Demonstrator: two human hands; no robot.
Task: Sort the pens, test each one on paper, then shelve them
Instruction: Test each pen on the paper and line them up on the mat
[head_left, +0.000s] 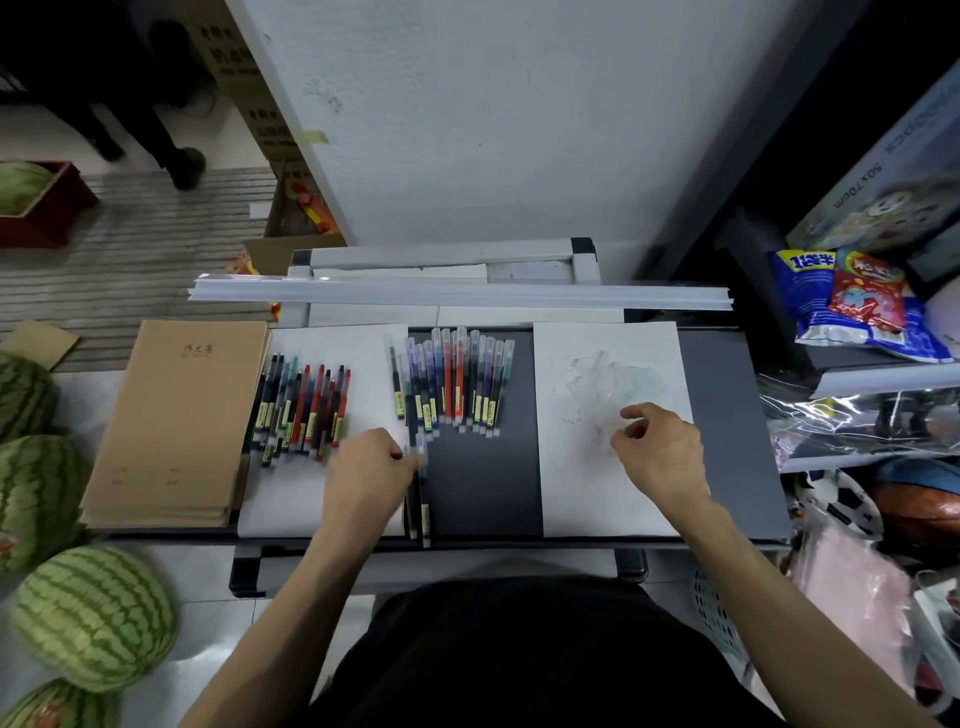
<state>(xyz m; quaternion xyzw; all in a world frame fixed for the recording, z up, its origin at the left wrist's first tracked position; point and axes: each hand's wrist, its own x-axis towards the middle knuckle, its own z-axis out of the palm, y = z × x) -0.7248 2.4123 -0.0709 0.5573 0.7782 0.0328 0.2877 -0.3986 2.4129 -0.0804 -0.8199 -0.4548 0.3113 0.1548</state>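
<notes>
Two groups of pens lie on a grey table (727, 415). A left group of red and dark pens (304, 410) rests on a white sheet (332, 348). A middle row of capped pens (457, 384) lies side by side on the grey top. My left hand (369, 475) grips a few pens (420, 499) that point toward the table's front edge. My right hand (662, 449) hovers with loosely curled fingers over a second white sheet (608, 467), which bears faint scribbles and a crumpled clear wrapper (608, 389).
A stack of brown notebooks (179, 421) lies at the table's left end. A white rail (457, 296) crosses the back. Several watermelons (93, 618) sit on the floor at left. Snack bags (857, 301) and shelves of goods crowd the right.
</notes>
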